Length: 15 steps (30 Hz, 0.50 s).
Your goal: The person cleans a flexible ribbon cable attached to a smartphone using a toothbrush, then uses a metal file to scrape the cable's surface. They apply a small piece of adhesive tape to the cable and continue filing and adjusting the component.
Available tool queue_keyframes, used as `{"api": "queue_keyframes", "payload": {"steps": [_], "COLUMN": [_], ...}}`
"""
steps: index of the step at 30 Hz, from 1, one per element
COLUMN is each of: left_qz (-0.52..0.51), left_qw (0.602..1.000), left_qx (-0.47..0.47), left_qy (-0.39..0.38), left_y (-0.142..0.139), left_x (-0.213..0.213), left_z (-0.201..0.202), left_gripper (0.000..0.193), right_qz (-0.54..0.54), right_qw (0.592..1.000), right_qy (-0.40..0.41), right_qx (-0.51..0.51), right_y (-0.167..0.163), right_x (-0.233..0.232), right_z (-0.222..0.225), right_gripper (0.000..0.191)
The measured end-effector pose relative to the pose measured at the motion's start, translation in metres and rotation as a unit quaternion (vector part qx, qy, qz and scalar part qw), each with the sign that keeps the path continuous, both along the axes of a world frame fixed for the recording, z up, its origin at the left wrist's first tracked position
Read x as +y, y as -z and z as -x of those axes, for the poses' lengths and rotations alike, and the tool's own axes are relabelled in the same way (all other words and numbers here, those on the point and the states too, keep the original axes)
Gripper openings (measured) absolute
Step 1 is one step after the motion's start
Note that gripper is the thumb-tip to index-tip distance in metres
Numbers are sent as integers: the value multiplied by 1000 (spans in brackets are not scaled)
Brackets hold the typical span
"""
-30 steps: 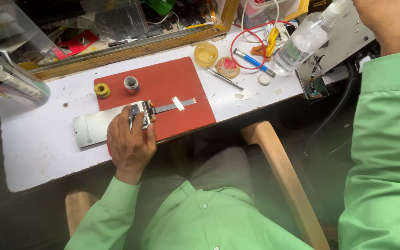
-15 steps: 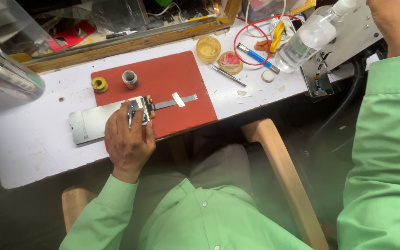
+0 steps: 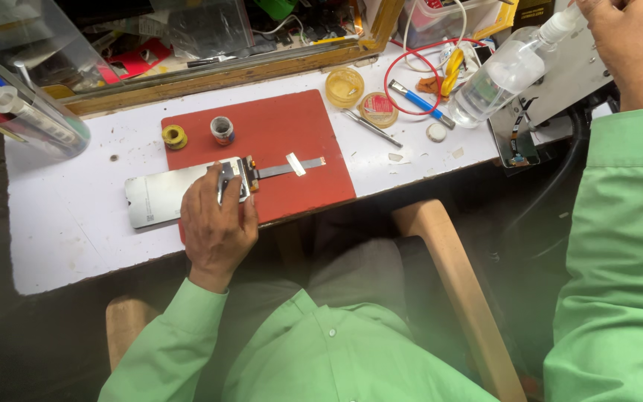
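Fingers of the left hand [image 3: 216, 223] press flat on a grey rectangular phone screen panel [image 3: 165, 199] lying half on the red rubber mat [image 3: 292, 130]; the right hand [image 3: 630, 45], raised at the far corner, grips a clear plastic squeeze bottle [image 3: 504, 74] tilted over the white bench [image 3: 61, 223]

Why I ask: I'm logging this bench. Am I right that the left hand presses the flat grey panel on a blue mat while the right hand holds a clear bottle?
Not quite: the mat is red, not blue, as the head view shows. The rest holds: the left hand presses the flat grey panel on it, and the right hand holds the clear bottle.
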<state>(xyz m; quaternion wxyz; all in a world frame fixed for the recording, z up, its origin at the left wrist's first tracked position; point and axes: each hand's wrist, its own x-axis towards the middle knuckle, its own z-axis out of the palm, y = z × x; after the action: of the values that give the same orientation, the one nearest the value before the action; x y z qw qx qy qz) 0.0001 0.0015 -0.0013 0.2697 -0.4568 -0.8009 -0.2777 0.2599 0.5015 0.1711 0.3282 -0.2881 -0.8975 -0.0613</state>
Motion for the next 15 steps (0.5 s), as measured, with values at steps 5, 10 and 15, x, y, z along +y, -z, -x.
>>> {"api": "queue_keyframes", "payload": {"steps": [5, 10, 15], "left_qz": [3, 6, -1], "left_qw": [1000, 1000, 1000], "left_qx": [1, -1, 0], "left_qy": [-6, -6, -2], "left_y": [-1, -1, 0], "left_x": [0, 0, 0], "left_z": [-1, -1, 0], "left_gripper": [39, 40, 40], "right_qz": [-40, -146, -196], "right_qw": [999, 987, 978], "right_qy": [-13, -44, -63], "right_qx": [-33, -46, -37], "right_y": [-4, -7, -11], "right_x": [1, 1, -8], "right_z": [4, 4, 8], "right_gripper": [31, 25, 20]}}
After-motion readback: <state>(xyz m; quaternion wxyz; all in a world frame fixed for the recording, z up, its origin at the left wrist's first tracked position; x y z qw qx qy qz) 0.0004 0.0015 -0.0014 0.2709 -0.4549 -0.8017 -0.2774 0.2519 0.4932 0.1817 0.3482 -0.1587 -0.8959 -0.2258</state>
